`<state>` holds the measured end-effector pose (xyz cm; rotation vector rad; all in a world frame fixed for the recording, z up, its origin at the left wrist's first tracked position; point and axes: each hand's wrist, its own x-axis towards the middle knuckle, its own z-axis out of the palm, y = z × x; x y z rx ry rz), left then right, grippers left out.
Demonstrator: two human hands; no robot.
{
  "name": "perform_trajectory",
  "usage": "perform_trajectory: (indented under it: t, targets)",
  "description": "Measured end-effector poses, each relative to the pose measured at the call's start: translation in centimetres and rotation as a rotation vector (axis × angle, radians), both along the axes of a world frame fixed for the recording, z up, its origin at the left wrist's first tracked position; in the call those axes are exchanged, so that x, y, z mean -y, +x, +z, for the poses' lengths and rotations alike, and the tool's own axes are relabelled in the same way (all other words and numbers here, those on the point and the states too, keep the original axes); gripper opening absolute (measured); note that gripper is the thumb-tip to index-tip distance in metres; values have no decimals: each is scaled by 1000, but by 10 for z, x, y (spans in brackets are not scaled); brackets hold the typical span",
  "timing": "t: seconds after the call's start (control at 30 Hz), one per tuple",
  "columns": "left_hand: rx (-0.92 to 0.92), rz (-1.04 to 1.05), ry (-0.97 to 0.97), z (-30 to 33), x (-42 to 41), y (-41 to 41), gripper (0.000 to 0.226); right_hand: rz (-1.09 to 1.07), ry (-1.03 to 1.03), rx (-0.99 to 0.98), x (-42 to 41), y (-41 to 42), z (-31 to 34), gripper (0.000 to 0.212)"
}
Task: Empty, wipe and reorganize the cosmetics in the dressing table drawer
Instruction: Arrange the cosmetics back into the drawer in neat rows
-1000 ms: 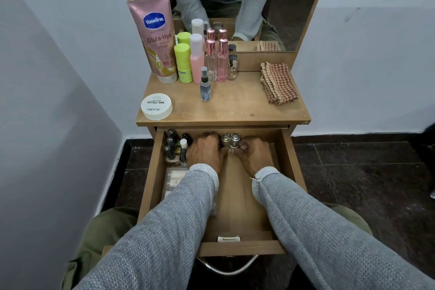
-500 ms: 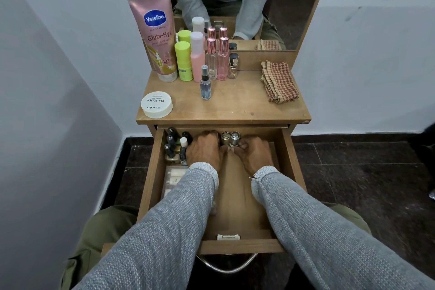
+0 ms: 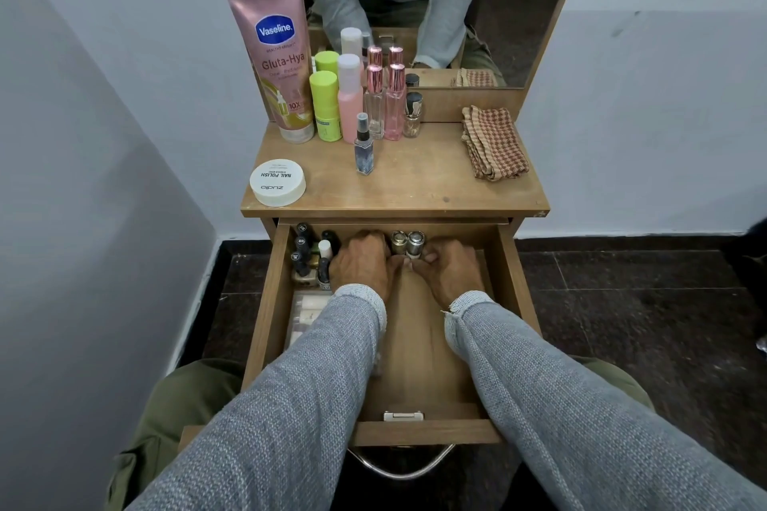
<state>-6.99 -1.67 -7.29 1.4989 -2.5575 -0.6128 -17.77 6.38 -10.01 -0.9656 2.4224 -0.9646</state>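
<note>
Drawer [image 3: 265,315] pulled out, both hands at its far end. Left hand [image 3: 365,261] knuckles up, fingers curled down toward the back wall; hold hidden under the hand, cannot tell what, if anything, is gripped. Right hand [image 3: 450,272] likewise curled, fingertips meeting the left's just below two metal-capped bottles [image 3: 409,241]; grip on them not confirmed.

Key relation: capped bottles upright, long axis vertical, standing against the back wall directly beyond the fingertips, between the hands and about equally near to both. Dark polish bottles [image 3: 303,251] upright in the back left corner, just left of the left hand, so that hand is nearer. Pale box [image 3: 305,313] lies flat along the left side, partly under the left sleeve.

Tabletop [image 3: 415,187]: tube, bottles, jar at left; checked cloth [image 3: 494,143] at right, unused.

Judgement: emptying stage; wipe not yet begun.
</note>
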Motion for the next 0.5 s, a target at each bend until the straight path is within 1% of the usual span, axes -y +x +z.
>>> perform_trajectory:
  t: [0.1, 0.13, 0.23, 0.43, 0.5]
  targets:
    - [-10, 7, 12, 0, 0, 0, 34, -7, 1, -14, 0, 1, 2, 42]
    - [-11, 9, 14, 1, 0, 0, 33, -7, -1, -17, -1, 1, 2, 42]
    - [-9, 3, 19, 1, -1, 0, 30, -3, 2, -16, 0, 1, 2, 31]
    - [-14, 3, 34, 5, -3, 1, 26, 14, -8, 11, -2, 1, 5, 28]
    - [-4, 4, 60, 9, -5, 2, 22, 35, 8, 7, -4, -1, 6, 22]
